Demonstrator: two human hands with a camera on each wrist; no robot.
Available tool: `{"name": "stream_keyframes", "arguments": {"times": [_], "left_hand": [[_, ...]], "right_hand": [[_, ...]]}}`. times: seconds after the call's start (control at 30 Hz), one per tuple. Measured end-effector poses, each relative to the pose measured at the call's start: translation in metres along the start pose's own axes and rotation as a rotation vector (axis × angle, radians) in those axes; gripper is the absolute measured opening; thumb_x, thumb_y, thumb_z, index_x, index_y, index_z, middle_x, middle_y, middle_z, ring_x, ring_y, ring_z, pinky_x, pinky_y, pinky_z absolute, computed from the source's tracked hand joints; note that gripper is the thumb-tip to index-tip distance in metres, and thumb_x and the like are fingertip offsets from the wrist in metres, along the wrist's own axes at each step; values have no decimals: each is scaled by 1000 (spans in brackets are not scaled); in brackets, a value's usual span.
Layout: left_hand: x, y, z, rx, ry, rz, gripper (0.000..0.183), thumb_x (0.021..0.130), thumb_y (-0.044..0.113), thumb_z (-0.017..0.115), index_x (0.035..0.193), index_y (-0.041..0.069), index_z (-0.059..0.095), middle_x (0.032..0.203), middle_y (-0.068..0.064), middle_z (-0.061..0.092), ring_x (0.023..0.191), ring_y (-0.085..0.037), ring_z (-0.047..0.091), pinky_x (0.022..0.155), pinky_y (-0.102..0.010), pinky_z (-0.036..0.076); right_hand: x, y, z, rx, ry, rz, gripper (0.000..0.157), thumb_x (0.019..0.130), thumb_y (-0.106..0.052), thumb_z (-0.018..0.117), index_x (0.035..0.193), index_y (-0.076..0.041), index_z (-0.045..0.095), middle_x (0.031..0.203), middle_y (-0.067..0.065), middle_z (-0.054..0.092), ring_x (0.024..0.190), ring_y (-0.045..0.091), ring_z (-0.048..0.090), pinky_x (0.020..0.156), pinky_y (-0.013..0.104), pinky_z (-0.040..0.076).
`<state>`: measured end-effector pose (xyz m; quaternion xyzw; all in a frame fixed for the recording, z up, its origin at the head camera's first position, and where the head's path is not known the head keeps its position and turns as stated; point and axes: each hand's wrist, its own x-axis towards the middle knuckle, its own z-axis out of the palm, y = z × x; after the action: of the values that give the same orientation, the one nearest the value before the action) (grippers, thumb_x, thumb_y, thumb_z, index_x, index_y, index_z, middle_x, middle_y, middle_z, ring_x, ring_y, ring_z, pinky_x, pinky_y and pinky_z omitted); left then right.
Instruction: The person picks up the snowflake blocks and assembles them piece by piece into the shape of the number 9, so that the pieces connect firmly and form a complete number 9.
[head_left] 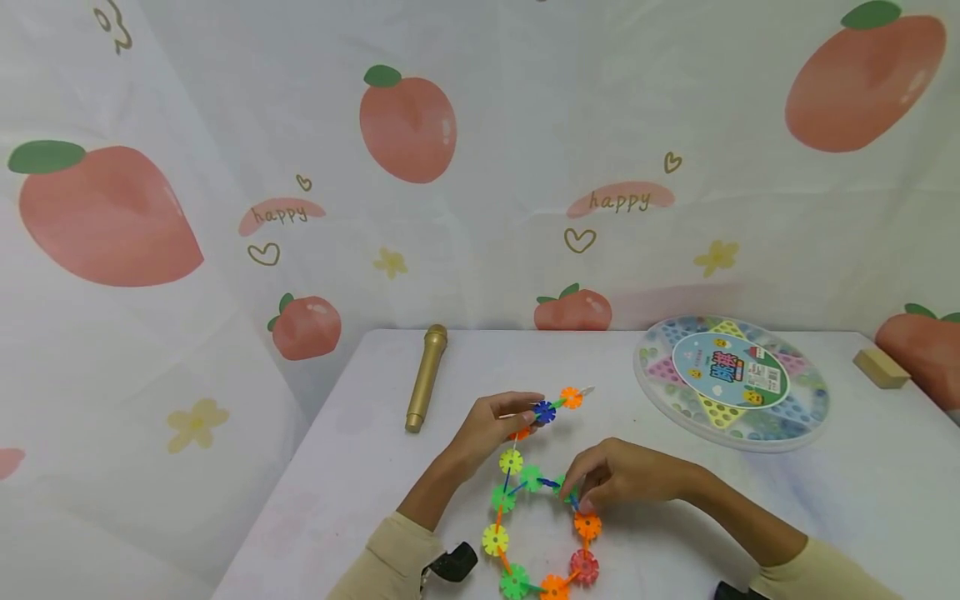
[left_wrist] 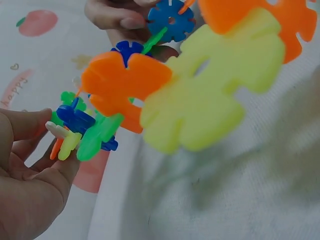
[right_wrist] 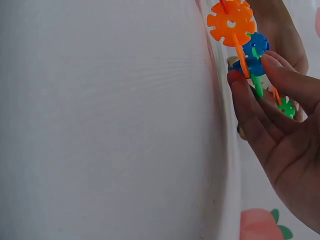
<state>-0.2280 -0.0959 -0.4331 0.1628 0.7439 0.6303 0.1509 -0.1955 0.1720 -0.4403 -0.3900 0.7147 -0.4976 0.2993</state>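
Observation:
Notched plastic snowflake discs of several colours are linked edge to edge into a ring with a tail. The ring, with a yellow disc (head_left: 495, 540) and a red disc (head_left: 584, 567), lies over the table's front part. My left hand (head_left: 487, 429) pinches the tail near a dark blue disc (head_left: 545, 412); an orange disc (head_left: 572, 397) and a whitish piece extend beyond it. My right hand (head_left: 637, 471) pinches the ring's right side, just above an orange disc (head_left: 588, 526). In the right wrist view, thumb and fingertips hold a blue disc (right_wrist: 256, 66).
A gold cylinder with a knobbed end (head_left: 426, 379) lies at the table's back left. At the back right is a round, clear-edged game box (head_left: 652, 392) with a printed label. A small wooden block (head_left: 881, 368) sits by the right edge. A fruit-print cloth (head_left: 480, 250) hangs behind.

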Motion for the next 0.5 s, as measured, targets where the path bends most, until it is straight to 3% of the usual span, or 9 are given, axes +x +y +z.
{"name": "stream_keyframes", "arguments": {"times": [0.23, 0.5], "left_hand": [[-1, -3, 0, -11, -11, -21, 27, 109, 18, 62, 131, 12, 75, 127, -7, 74, 113, -24, 75, 91, -34, 63], [-3, -3, -1, 18, -12, -42, 27, 109, 23, 62, 129, 13, 77, 125, -8, 76, 114, -26, 75, 95, -44, 62]], "right_hand": [[-1, -1, 1, -22, 1, 1, 19, 97, -8, 71, 115, -6, 79, 110, 15, 76, 86, 7, 70, 82, 25, 60], [-3, -3, -1, -7, -36, -37, 34, 90, 11, 63, 118, -3, 77, 112, 15, 73, 96, 28, 72, 87, 33, 63]]}}
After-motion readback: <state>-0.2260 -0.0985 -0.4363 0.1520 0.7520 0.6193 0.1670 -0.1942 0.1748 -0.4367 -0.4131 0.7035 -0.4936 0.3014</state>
